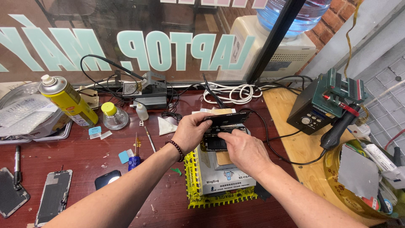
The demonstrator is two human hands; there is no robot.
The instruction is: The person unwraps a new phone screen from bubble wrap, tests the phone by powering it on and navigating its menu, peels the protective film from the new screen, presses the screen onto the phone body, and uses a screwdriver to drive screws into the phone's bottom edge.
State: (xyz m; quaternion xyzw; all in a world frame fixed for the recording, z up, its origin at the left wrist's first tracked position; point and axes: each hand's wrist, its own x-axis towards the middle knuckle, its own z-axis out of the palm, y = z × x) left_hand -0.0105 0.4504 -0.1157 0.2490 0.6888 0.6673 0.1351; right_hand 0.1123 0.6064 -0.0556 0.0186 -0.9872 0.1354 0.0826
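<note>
Both forearms reached over the surface (84,160); left hand (192,131) gripped the opened phone's lifted screen (225,118), right hand (244,150) pressed fingers into its exposed body (215,144), disassembly partway, screen attached.

Yellow spray can (69,101), dark red table (84,158)

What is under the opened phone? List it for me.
Under the opened phone sits a grey box on a yellow mat. Both hands cover the rest.
</note>
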